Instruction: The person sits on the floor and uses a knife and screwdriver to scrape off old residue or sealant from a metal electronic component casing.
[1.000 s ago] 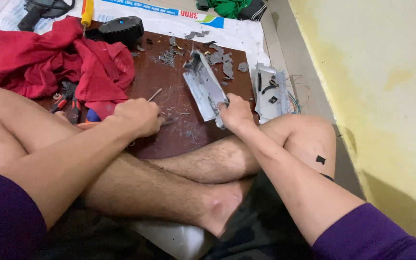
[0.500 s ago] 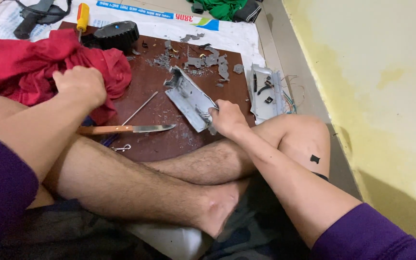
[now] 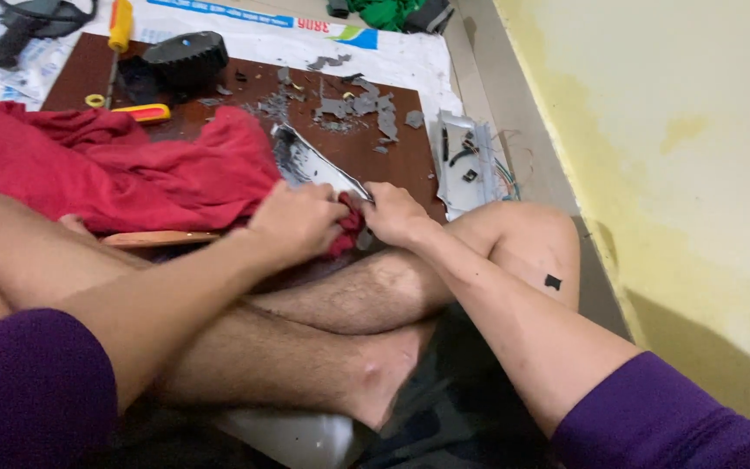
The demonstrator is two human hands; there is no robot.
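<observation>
A dark brown board (image 3: 375, 156) on the floor carries grey plastic scraps (image 3: 353, 104), a black gear (image 3: 186, 56) and a yellow-handled screwdriver (image 3: 120, 22). A grimy silver-grey panel (image 3: 310, 165) lies tilted before crossed legs. The left hand (image 3: 297, 221), fingers closed, presses a red cloth (image 3: 132, 174) against it; the right hand (image 3: 397, 213) grips the panel's near end.

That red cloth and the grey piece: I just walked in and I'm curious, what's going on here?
A person sits cross-legged at a brown board. The left hand presses a bunched red cloth against a flat grey metal piece, while the right hand grips that piece's near end. Grey fragments and a yellow-handled screwdriver lie beyond.
</observation>
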